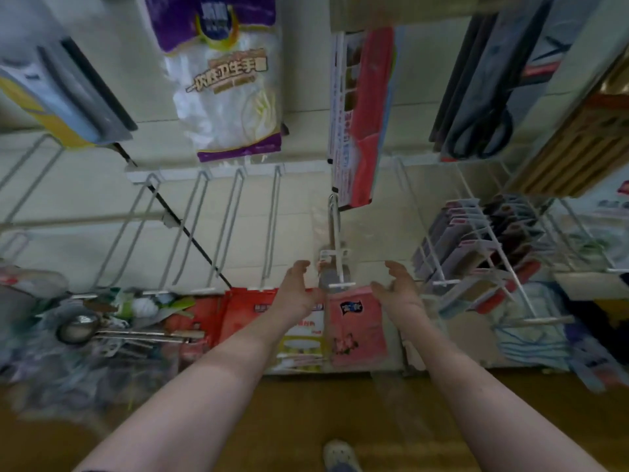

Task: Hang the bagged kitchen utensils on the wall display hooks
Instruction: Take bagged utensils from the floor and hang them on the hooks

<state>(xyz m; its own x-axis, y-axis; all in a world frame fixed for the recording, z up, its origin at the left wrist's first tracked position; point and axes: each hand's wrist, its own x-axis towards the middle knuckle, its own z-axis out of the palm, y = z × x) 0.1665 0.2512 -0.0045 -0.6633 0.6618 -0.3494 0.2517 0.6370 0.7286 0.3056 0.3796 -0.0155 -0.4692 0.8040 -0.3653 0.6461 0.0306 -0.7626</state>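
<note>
A metal utensil in a clear bag (333, 247) hangs on a white wire hook (337, 267) at the centre of the wall. My left hand (299, 287) is just left of the hook's tip, fingers loosely spread and holding nothing. My right hand (398, 284) mirrors it on the right side, also relaxed. Both hands are close to the bag's edges; whether they touch the clear plastic is unclear. At the lower left a pile of bagged utensils lies on the floor, with a steel ladle (76, 327) on top.
Several bare wire hooks (200, 233) stick out to the left of the hung bag. Glove packs (228, 80), red packs (364, 114) and scissors (483, 131) hang above. Carded goods (476, 253) fill the hooks on the right. Red and pink packets (354, 328) hang below the hands.
</note>
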